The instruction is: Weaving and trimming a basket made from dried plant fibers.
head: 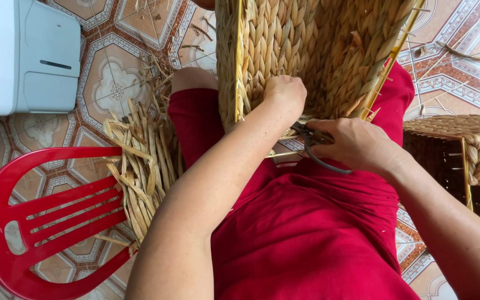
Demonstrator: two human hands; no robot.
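Observation:
A woven basket point(312, 50) of braided straw with a yellow frame rests on my lap, over my red clothes. My left hand point(285, 93) grips the basket's near edge, its fingers curled around the weave. My right hand point(352, 144) holds dark metal scissors point(313, 140) whose blades point left at the basket's lower rim, just beneath my left hand. The scissors' loop handle hangs out below my palm.
A pile of loose dried straw point(143, 161) lies on the patterned tile floor point(112, 78) at my left. A red plastic chair point(45, 216) lies beside it. A white appliance point(26, 53) stands top left. A second woven basket point(462, 161) sits at the right.

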